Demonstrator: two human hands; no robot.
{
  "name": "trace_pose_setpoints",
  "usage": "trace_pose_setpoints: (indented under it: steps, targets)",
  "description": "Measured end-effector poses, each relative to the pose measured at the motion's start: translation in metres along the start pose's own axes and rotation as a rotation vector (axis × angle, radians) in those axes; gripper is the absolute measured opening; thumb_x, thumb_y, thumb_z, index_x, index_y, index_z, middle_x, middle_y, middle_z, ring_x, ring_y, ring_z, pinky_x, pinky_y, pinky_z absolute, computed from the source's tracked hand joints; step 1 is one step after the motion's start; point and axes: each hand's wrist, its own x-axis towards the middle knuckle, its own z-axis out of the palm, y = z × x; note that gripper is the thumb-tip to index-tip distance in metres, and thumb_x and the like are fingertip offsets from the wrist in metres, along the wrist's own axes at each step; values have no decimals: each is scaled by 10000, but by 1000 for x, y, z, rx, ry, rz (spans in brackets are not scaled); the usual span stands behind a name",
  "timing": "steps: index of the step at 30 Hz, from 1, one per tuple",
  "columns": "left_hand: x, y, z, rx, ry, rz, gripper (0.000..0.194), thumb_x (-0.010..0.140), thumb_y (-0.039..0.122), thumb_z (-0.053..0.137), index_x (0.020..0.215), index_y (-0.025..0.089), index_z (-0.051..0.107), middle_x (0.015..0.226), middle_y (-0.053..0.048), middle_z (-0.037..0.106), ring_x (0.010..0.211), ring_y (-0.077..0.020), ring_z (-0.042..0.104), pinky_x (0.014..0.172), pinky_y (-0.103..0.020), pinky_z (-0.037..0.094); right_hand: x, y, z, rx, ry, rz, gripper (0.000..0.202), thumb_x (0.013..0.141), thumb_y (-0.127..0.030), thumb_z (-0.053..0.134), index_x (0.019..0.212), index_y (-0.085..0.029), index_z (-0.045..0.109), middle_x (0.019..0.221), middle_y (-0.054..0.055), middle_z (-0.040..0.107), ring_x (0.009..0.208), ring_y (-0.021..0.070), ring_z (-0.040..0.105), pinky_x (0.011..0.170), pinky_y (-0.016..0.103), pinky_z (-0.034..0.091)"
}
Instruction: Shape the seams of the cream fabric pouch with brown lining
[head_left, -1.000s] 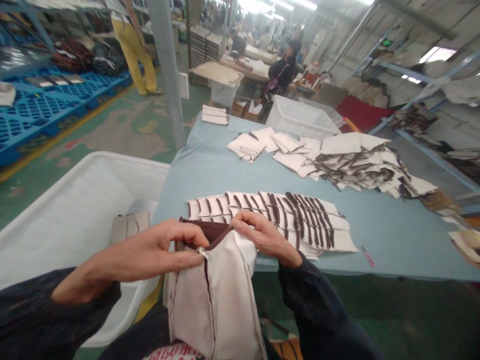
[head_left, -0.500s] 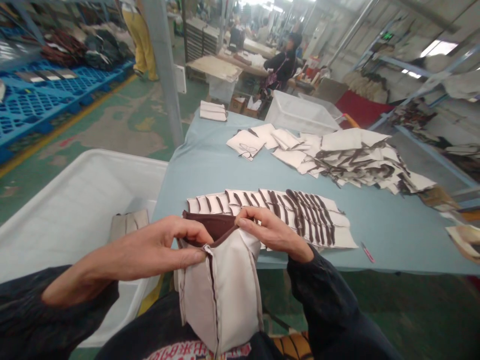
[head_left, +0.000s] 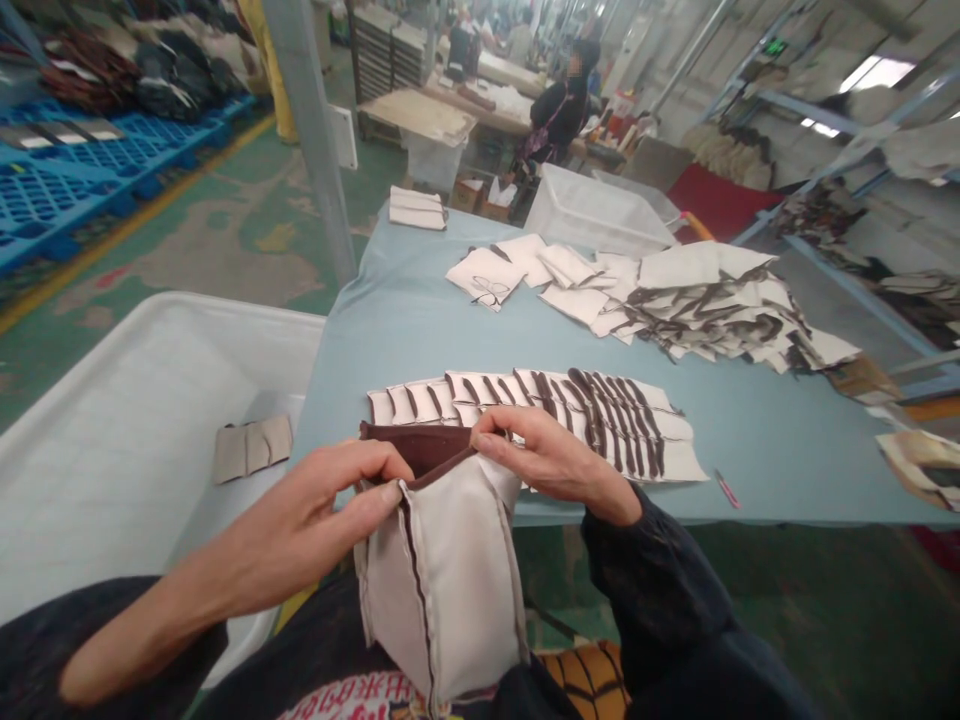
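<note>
Between my two hands hangs a cream fabric pouch (head_left: 465,570) with dark brown edging, its mouth held apart so the brown lining (head_left: 431,445) shows. My left hand (head_left: 330,515) pinches the rim at a side seam between thumb and fingers. On the other side of the opening, my right hand (head_left: 544,452) grips the rim, fingers closed on the cloth. The pouch's lower end rests near my lap. Just beyond it, a row of overlapping cream pieces with brown edges (head_left: 622,420) lies on the blue-covered table (head_left: 375,320).
A heap of cream pieces (head_left: 705,290) lies farther back, near a white plastic bin (head_left: 592,215). Small pink-handled snips (head_left: 726,488) lie at the table's right front. At left stands a large white tub (head_left: 97,420) holding a folded piece (head_left: 253,448). Behind are a metal post (head_left: 311,130) and a person (head_left: 562,105).
The left hand has shifted slightly left and up along with the rim it pinches. The right hand keeps its grip. The whole view has tilted a little, showing more of the folded piece in the tub.
</note>
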Motion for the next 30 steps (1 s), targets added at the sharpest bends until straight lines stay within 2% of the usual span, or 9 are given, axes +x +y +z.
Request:
trace_pose_setpoints:
  steps: [4, 8, 11, 15, 18, 22, 26, 30]
  targets:
    - [-7, -6, 5, 98, 81, 109, 295, 1145, 344, 521, 963, 251, 733, 936, 18, 757, 888, -184, 696, 811, -285, 523, -1, -8, 9, -149, 97, -160, 113, 1086, -204, 648, 1023, -210, 741, 998, 49, 832, 914, 198, 741, 838, 327, 545]
    - [-13, -8, 4, 97, 56, 126, 275, 1184, 349, 511, 1031, 264, 723, 984, 30, 738, 917, -160, 688, 848, -256, 537, 4, -23, 33, -204, 247, -441, 57, 1069, -178, 715, 1111, -207, 740, 1040, 64, 858, 972, 220, 786, 913, 373, 606]
    - [-19, -10, 2, 72, 19, 81, 263, 1193, 372, 513, 1089, 278, 736, 1022, 35, 757, 926, -152, 702, 841, -244, 548, 8, -30, 48, -160, 328, -547, 84, 1058, -133, 716, 1111, -195, 731, 1053, 69, 874, 993, 209, 814, 948, 372, 633]
    - [-27, -13, 3, 15, 91, 20, 273, 1192, 397, 547, 1047, 283, 748, 1021, 46, 772, 948, -149, 717, 856, -252, 536, 11, -32, 59, -139, 393, -601, 78, 1066, -137, 736, 1113, -199, 738, 1119, 79, 895, 1050, 194, 835, 980, 357, 655]
    - [-30, -14, 7, -21, 104, 58, 225, 1170, 325, 592, 1022, 282, 755, 1008, 52, 779, 941, -140, 727, 862, -243, 541, 10, -35, 64, -174, 443, -649, 62, 1089, -152, 734, 1084, -212, 748, 1102, 61, 910, 1006, 189, 834, 954, 350, 662]
    - [-33, -18, 10, -57, 159, 83, 218, 1154, 258, 610, 987, 277, 750, 964, 53, 771, 902, -135, 720, 843, -240, 533, 6, -39, 67, -243, 451, -632, 61, 1105, -183, 738, 1066, -222, 765, 1091, 30, 920, 1020, 196, 810, 966, 361, 644]
    - [-35, -25, 8, -39, 99, 119, 206, 1153, 232, 610, 995, 279, 734, 969, 54, 769, 898, -127, 730, 815, -225, 545, 2, -42, 67, -273, 410, -588, 90, 1130, -228, 724, 1064, -247, 781, 1081, -4, 924, 1064, 193, 786, 998, 366, 635]
    - [-35, -28, 7, -27, 96, 137, 192, 1149, 215, 615, 1024, 287, 742, 984, 59, 776, 919, -124, 736, 833, -221, 541, -1, -44, 66, -279, 389, -557, 108, 1138, -233, 717, 1056, -255, 783, 1072, -18, 925, 1091, 205, 791, 1018, 376, 629]
